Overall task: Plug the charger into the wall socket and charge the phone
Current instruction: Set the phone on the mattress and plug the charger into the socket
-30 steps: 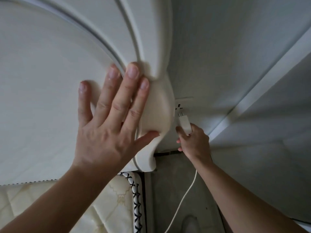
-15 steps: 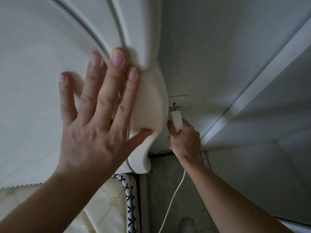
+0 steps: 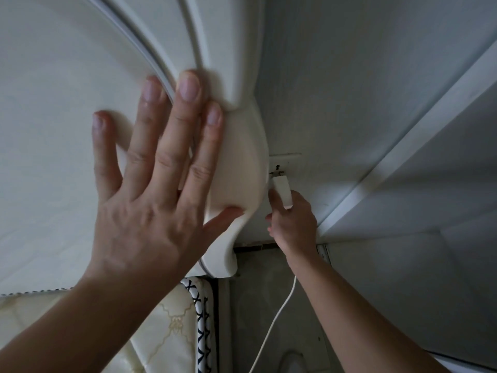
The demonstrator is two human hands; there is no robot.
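Note:
My right hand point(image 3: 294, 224) grips a white charger point(image 3: 282, 191) low on the wall, its prongs touching the slots of the white wall socket point(image 3: 285, 164). A white cable point(image 3: 271, 329) hangs from that hand down toward the floor. My left hand point(image 3: 150, 189) lies flat with fingers spread against the cream headboard point(image 3: 236, 162), thumb hooked around its curved edge. The socket sits just right of the headboard's edge. No phone is in view.
A quilted mattress point(image 3: 161, 332) with a black-and-white patterned border lies below the headboard. A narrow gap with tiled floor point(image 3: 295, 305) runs between bed and wall. A white cabinet or door panel point(image 3: 430, 184) stands close on the right.
My right hand has carried the charger up and left until its prongs meet the socket. My left hand stays flat on the headboard; the view has shifted slightly.

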